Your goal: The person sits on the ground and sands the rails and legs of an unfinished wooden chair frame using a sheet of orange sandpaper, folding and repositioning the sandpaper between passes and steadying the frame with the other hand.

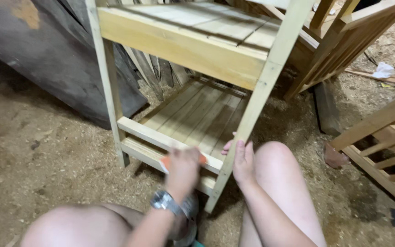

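Note:
A pale wooden shelf unit [193,45] with slatted shelves stands on a sawdust floor in front of me. My left hand [182,170], with a metal watch on its wrist, is blurred and closed on an orange piece of sandpaper [166,163], pressed against the lower front rail [147,134]. My right hand [242,161] rests with its fingers wrapped around the right front leg [257,105] of the unit, low down. My bare knees frame the bottom of the view.
A dark board [46,50] leans at the back left. More wooden frames stand at the right [380,137] and the back right [344,41]. Sawdust and wood scraps cover the ground, and a crumpled white scrap [383,70] lies far right.

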